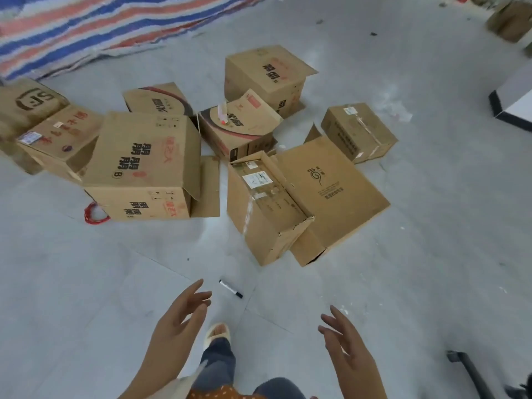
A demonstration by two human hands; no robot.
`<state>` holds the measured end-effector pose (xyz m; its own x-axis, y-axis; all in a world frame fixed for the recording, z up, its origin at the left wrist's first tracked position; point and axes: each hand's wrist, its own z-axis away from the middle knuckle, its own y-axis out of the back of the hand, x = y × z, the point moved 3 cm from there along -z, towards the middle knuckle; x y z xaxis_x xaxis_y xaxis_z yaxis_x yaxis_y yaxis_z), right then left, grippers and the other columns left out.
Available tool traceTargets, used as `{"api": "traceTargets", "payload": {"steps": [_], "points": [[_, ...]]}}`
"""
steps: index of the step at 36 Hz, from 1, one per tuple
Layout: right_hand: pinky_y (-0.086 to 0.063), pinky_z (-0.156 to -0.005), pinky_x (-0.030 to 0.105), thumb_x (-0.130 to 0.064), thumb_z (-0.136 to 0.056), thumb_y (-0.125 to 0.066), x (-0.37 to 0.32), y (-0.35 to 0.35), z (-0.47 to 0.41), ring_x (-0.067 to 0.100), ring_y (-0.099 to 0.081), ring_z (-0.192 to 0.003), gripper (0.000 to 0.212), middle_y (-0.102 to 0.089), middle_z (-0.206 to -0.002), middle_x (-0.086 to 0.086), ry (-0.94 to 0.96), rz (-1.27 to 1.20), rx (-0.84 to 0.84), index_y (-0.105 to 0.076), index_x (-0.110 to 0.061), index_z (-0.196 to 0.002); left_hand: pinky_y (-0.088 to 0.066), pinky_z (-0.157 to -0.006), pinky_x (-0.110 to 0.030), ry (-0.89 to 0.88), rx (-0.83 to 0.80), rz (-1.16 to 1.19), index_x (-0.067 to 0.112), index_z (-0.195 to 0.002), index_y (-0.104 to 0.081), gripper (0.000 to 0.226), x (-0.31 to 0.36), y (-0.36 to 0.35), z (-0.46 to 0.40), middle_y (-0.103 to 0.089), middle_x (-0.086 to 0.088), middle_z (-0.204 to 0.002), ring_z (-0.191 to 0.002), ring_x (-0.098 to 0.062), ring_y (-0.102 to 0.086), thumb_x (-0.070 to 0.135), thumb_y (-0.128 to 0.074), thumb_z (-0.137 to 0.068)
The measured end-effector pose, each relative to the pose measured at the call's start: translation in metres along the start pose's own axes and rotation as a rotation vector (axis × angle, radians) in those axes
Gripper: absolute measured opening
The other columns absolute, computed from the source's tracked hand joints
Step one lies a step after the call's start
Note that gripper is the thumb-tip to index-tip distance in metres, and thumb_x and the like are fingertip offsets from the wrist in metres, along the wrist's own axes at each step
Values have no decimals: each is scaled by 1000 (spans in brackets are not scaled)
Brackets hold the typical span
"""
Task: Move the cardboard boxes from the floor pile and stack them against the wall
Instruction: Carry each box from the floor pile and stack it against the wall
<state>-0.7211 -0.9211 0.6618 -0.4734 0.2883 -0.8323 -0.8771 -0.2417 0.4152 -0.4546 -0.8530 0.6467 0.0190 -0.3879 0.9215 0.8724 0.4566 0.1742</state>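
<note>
Several brown cardboard boxes lie scattered in a pile on the grey floor. Nearest me is a box with a white label [266, 208], leaning against a flatter box with a spiral logo [334, 194]. A large box with black characters [144, 165] sits to the left, and a small taped box [358, 132] lies at the right. Farther back stands a tall box [267, 79]. My left hand [180, 321] and my right hand [345, 344] are stretched forward above the floor with fingers spread and empty, short of the nearest box.
A black marker [230, 288] lies on the floor just ahead of my left hand. A red cord loop [93, 214] sits by the large box. A striped tarp [86, 27] covers the far left. My sandalled foot [217, 335] is below. A white block [515, 102] stands at right.
</note>
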Motion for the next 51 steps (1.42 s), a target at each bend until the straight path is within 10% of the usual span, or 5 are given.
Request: {"api": "traceTargets", "payload": {"steps": [13, 20, 31, 37, 51], "points": [[-37, -78, -4, -23, -97, -48, -26, 13, -230, -28, -46, -99, 33, -48, -119, -28, 71, 293, -462, -41, -36, -125, -45, -61, -3, 226, 160, 44, 27, -125, -53, 33, -37, -95, -130, -64, 1, -114, -101, -13, -61, 12, -51, -97], [-33, -106, 24, -44, -97, -43, 15, -53, -381, 5, -46, -124, 46, -51, -133, -13, 317, 705, -693, -44, -26, -139, -39, -72, -3, 388, 276, 50, 21, -130, -53, 32, -134, -180, -223, -62, 10, -99, -95, -11, -59, 16, -50, -98], [-43, -95, 59, -37, -74, -74, 158, -164, -479, 31, -57, -111, 38, -59, -118, 12, 753, 867, -165, -50, -13, -91, -39, -59, -9, 529, 223, 202, 19, -142, -45, 42, -309, -294, -356, -54, 8, -89, -72, -6, -48, 18, -40, -100], [-41, -94, 66, -29, -88, -44, 168, -173, -490, 43, -52, -120, 17, -57, -125, 21, 929, 747, -75, -40, -14, -80, -22, -111, -27, 471, 85, 304, 22, -147, -34, 44, -346, -331, -395, -35, 3, -152, -140, -15, -31, 32, -31, -104], [-42, -92, 63, -41, -86, -54, 164, -104, -531, 29, -42, -129, 31, -52, -129, 16, 672, 716, -101, -33, -19, -81, -9, -114, -22, 328, 5, 430, 15, -154, -6, 55, -297, -410, -427, -12, 2, -160, -146, -12, -13, 29, -28, -105]]}}
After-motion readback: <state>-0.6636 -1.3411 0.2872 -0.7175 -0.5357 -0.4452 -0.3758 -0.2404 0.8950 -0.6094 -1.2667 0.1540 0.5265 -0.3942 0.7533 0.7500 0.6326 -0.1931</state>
